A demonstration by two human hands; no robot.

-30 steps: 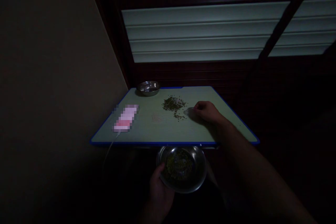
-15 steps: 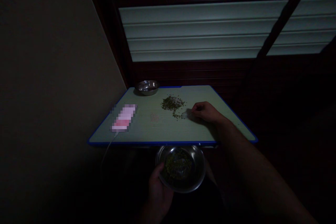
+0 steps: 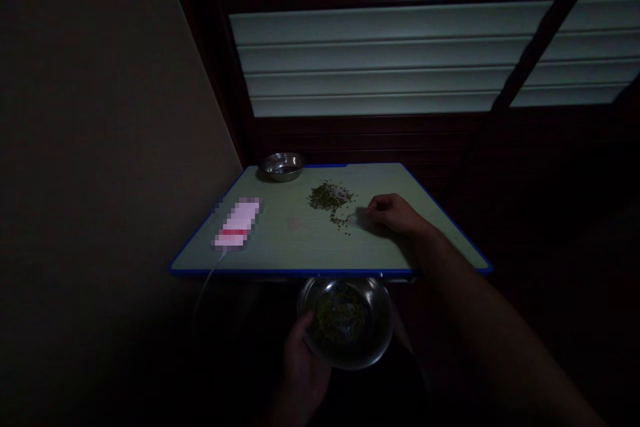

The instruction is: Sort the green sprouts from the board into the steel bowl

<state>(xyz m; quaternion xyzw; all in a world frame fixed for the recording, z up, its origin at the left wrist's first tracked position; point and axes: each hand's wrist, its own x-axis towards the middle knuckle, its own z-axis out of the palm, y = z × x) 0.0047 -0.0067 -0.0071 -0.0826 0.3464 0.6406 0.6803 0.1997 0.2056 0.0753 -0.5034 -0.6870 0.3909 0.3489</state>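
Observation:
My left hand [image 3: 305, 363] grips the near left rim of a steel bowl [image 3: 377, 343], with its thumb over the edge. Small green beans [image 3: 340, 317] lie in that bowl, which is held just below the table's front edge. Over the right part of the tabletop [image 3: 270, 247], my right hand [image 3: 393, 212] is closed in a pinch on a pale, translucent, spoon-like thing [image 3: 355, 219], whose exact kind is too dim to make out. Its tip is beside a few loose beans [image 3: 341, 221]. Just beyond them a pile of green beans [image 3: 327, 196] is spread out.
At the back left corner stands a second steel bowl [image 3: 281, 167]. A blurred-out phone [image 3: 239, 223] with a white cable [image 3: 204, 290] lies on the left side. A wall [image 3: 125, 113] rises on the left, and slatted dark wooden doors [image 3: 370, 130] stand behind the table.
A few loose beans near the right hand have shifted slightly toward the front edge. Both hands stay almost where they were, and the view has moved very slightly.

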